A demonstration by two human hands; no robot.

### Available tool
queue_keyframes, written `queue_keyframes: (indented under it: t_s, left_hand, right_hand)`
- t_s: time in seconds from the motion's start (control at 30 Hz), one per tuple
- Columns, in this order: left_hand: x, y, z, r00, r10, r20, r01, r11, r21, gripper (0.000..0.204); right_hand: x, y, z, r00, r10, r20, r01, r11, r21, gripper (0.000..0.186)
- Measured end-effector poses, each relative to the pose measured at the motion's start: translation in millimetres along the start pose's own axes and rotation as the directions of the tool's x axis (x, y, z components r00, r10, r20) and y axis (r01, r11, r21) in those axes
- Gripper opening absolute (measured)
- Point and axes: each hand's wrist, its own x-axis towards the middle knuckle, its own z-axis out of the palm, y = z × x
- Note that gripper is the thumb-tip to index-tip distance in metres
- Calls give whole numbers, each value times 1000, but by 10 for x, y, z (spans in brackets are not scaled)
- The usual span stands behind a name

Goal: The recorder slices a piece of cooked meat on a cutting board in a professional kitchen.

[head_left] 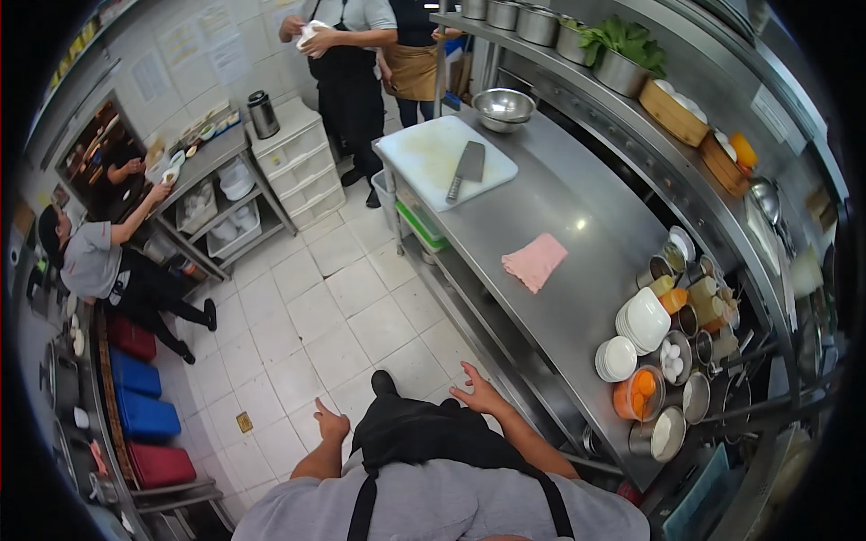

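My left hand (pixel 332 422) hangs over the tiled floor, empty, with its fingers apart. On the other side of my black apron (pixel 406 431), my right hand (pixel 478 395) is also empty, its fingers spread, close to the front edge of the steel counter (pixel 577 334). Neither hand touches anything. A folded pink cloth (pixel 536 262) lies on the counter ahead of my right hand. Farther off, a cleaver (pixel 469 166) with a dark handle rests on a white cutting board (pixel 415 144). Two nested metal bowls (pixel 503 109) stand behind the board.
White bowls (pixel 644 320), a tub of egg yolks (pixel 640 394) and several metal pots crowd the counter's right end. An overhead shelf (pixel 541 50) holds pots and bamboo steamers. At left a person (pixel 95 252) reaches toward a pass window; two people (pixel 347 81) stand at the far end.
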Motion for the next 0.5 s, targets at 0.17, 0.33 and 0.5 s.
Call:
queue_keyframes:
  t_s: [0.17, 0.33, 0.5]
  left_hand:
    - [120, 580, 133, 975, 219, 44, -220, 976, 8, 104]
    - [454, 1032, -61, 917, 391, 79, -386, 920, -70, 102]
    - [890, 992, -291, 931, 362, 41, -357, 930, -90, 101]
  right_hand:
    - [339, -345, -695, 956, -147, -255, 144, 989, -33, 87]
    - [1106, -697, -1672, 764, -368, -530, 142, 897, -418, 87]
    - [1719, -999, -2197, 654, -295, -697, -52, 901, -431, 90]
